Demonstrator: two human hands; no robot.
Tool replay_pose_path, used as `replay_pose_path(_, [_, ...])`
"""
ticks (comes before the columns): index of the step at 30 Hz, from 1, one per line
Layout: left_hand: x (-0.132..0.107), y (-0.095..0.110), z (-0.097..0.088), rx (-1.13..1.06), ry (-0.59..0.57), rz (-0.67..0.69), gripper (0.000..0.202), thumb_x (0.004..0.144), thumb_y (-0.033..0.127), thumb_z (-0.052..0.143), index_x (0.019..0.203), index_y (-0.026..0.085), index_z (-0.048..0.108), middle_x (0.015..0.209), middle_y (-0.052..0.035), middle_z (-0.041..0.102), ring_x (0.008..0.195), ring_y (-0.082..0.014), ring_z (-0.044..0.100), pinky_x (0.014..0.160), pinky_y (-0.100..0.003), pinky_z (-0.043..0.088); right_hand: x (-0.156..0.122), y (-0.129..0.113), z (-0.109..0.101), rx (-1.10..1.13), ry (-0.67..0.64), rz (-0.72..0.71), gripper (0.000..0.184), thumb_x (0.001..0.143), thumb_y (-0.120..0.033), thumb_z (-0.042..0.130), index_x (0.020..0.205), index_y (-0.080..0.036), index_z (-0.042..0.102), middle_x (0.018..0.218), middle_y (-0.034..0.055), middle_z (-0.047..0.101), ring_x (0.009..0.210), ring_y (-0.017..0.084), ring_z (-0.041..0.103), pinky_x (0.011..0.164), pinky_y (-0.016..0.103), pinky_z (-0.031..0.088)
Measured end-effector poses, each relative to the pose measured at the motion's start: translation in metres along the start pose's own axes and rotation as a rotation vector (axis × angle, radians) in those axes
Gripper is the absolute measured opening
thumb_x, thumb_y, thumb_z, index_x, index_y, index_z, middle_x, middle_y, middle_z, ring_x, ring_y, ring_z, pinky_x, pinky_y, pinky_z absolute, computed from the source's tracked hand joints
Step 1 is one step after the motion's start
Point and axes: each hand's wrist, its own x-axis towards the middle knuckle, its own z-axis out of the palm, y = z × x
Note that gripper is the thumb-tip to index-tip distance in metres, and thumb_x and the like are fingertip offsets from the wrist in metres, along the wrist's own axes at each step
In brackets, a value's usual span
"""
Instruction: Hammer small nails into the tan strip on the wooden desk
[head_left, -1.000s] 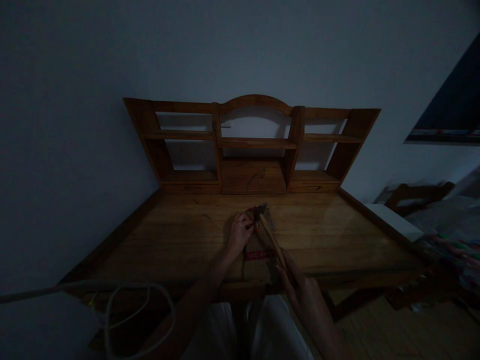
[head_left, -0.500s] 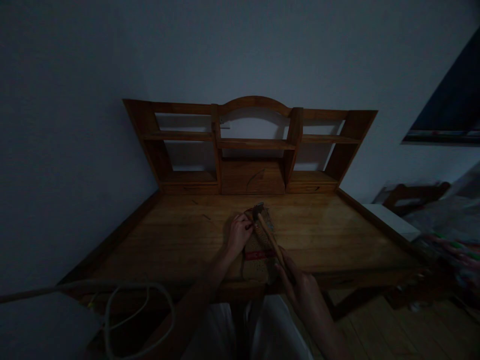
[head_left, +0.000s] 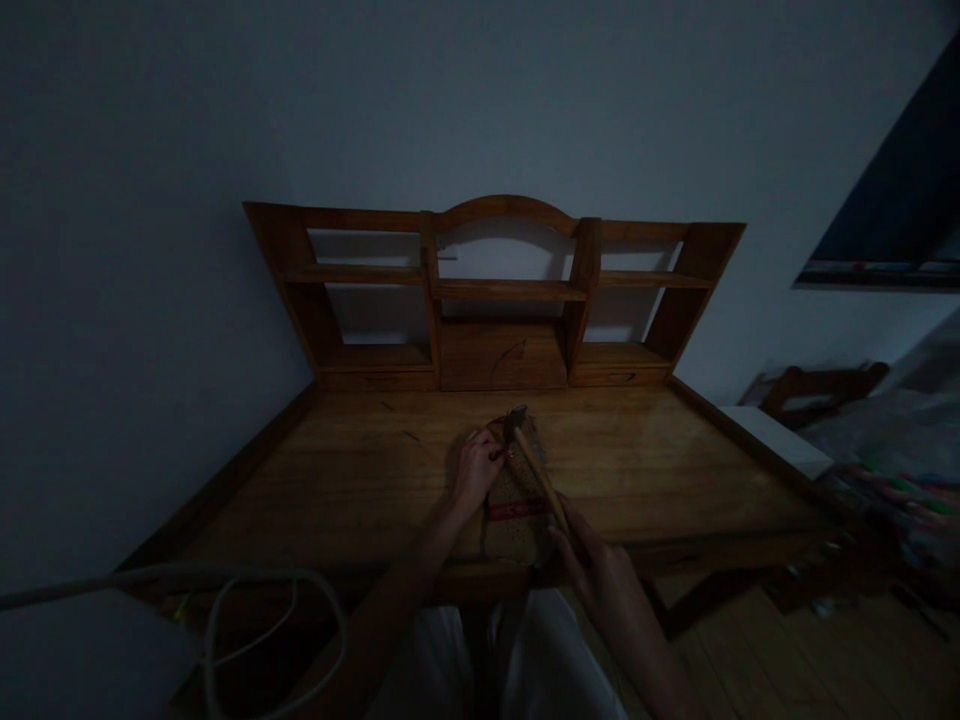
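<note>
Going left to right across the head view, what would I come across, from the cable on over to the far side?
Pale looped cable, left hand, dark-headed hammer with a light wooden handle, right hand, white flat-topped furniture piece, multicoloured heap.

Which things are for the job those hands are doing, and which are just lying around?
Seem part of the job:
hammer, in the right hand
flat tan piece with a red band, by the left hand
desk, underneath

Just around:
pale cable
wooden chair
colourful heap, too dim to name
</note>
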Motion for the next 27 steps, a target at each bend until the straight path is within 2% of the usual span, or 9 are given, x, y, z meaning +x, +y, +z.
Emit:
replay_pose_path(8, [-0.001,-0.002,0.003,-0.003,0.017,-0.006,0.012,0.079,0.021,0.067,0.068,0.018,0.071,0.075,-0.0029,0.059,0.08,-0.0164,0.053,0.071,-0.027,0.041,0.007,-0.009,-0.008,0.017,0.029,-0.025,0.05,0.098,-0.036,0.039,0.144,-0.017,0.039,0.108,0.0151,0.071,0.095,0.026,0.069,0.078,0.03,0.053])
replay_pose_path(14, [-0.002,-0.001,0.003,0.013,0.018,0.007,0.009,0.076,0.017,0.068,0.068,0.018,0.071,0.074,-0.0026,0.059,0.077,-0.0165,0.052,0.069,-0.027,0.041,0.004,0.001,0.0,0.005,0.004,-0.01,0.05,0.097,-0.038,0.039,0.143,-0.017,0.04,0.093,0.0128,0.074,0.082,0.027,0.072,0.066,0.029,0.055])
replay_pose_path(19, [-0.002,0.001,0.0,0.017,0.026,-0.013,0.008,0.076,0.016,0.068,0.068,0.019,0.068,0.074,-0.0013,0.056,0.075,-0.0155,0.053,0.068,-0.027,0.042,0.005,-0.004,-0.005,0.073,0.058,-0.032,0.051,0.097,-0.037,0.04,0.144,-0.018,0.039,0.108,0.0139,0.071,0.096,0.026,0.069,0.078,0.03,0.054])
replay_pose_path(22, [-0.003,0.003,0.0,-0.053,0.073,-0.034,0.002,0.076,0.018,0.069,0.077,0.019,0.069,0.08,-0.001,0.056,0.077,-0.0141,0.055,0.07,-0.025,0.045,0.008,-0.004,-0.011,0.099,0.098,-0.008,0.05,0.096,-0.039,0.042,0.142,-0.019,0.043,0.119,0.0131,0.066,0.107,0.027,0.064,0.082,0.032,0.054])
replay_pose_path(25, [-0.005,0.006,-0.003,-0.129,0.147,-0.004,0.017,0.079,0.021,0.067,0.096,0.02,0.068,0.09,-0.0022,0.057,0.08,-0.0131,0.056,0.073,-0.024,0.047,0.01,0.002,-0.017,0.087,0.138,0.041,0.052,0.094,-0.042,0.044,0.141,-0.017,0.045,0.124,0.0139,0.062,0.112,0.027,0.061,0.085,0.034,0.054])
replay_pose_path(27, [-0.006,0.008,-0.005,-0.142,0.183,0.04,0.027,0.082,0.017,0.061,0.109,0.022,0.066,0.093,-0.0028,0.056,0.082,-0.0126,0.056,0.075,-0.024,0.048,0.01,0.007,-0.02,0.081,0.151,0.062,0.053,0.094,-0.042,0.044,0.14,-0.016,0.045,0.122,0.0146,0.063,0.11,0.028,0.062,0.084,0.034,0.054])
